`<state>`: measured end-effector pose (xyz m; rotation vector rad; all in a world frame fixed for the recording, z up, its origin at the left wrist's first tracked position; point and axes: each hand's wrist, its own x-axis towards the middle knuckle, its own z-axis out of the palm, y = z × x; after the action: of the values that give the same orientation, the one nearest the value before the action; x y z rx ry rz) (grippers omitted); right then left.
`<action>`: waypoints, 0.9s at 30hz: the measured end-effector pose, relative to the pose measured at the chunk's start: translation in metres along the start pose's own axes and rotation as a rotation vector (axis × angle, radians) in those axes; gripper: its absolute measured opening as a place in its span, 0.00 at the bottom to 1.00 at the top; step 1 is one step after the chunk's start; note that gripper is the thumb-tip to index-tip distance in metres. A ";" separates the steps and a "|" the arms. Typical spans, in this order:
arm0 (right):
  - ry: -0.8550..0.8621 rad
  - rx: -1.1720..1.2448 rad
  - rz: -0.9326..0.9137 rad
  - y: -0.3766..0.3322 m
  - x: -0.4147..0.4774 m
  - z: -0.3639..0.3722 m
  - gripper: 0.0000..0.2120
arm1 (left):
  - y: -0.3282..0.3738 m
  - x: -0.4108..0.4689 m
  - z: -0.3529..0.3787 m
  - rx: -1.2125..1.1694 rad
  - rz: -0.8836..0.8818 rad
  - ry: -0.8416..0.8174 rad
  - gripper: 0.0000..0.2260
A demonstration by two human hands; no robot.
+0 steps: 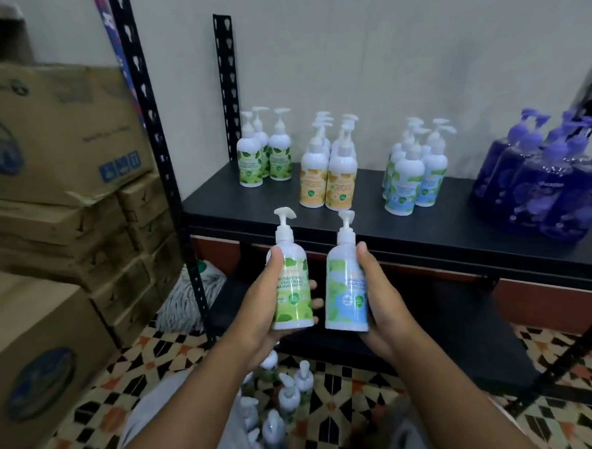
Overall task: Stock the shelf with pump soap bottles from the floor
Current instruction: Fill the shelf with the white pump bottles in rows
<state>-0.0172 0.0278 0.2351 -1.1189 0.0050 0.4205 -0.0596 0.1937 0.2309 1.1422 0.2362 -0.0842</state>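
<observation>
My left hand [266,308] grips a white pump bottle with a green label [293,286], held upright in front of the black shelf [424,227]. My right hand [376,297] grips a white pump bottle with a blue-green label [344,288] beside it. On the shelf stand groups of bottles: green-label bottles [262,154] at the left, orange-label bottles [328,171], blue-label bottles [414,172], and purple bottles [550,179] at the right. Several more white pump bottles [278,405] stand on the tiled floor between my arms.
Stacked cardboard boxes [57,163] fill the left side, next to the shelf's black upright post [161,155]. A mop head [188,297] lies under the shelf at the left. A lower shelf board [453,339] sits beneath. The floor [347,392] is patterned tile.
</observation>
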 end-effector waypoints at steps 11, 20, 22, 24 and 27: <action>-0.055 -0.052 0.041 0.014 -0.008 0.004 0.21 | -0.002 -0.003 -0.016 0.022 0.085 0.047 0.33; 0.057 -0.296 -0.180 0.016 -0.007 -0.001 0.23 | -0.001 -0.006 -0.014 0.037 0.157 0.030 0.12; 0.087 -0.347 -0.211 0.013 -0.008 -0.001 0.24 | -0.001 -0.005 -0.011 0.049 0.163 0.039 0.11; 0.123 -0.385 -0.224 0.008 -0.007 -0.002 0.25 | -0.001 -0.003 -0.007 0.073 0.173 0.042 0.10; 0.150 -0.417 -0.239 -0.005 -0.004 -0.007 0.31 | 0.000 0.005 0.002 0.115 0.196 0.048 0.15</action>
<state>-0.0180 0.0185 0.2367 -1.5404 -0.0877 0.1225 -0.0541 0.1923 0.2302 1.2770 0.1622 0.1040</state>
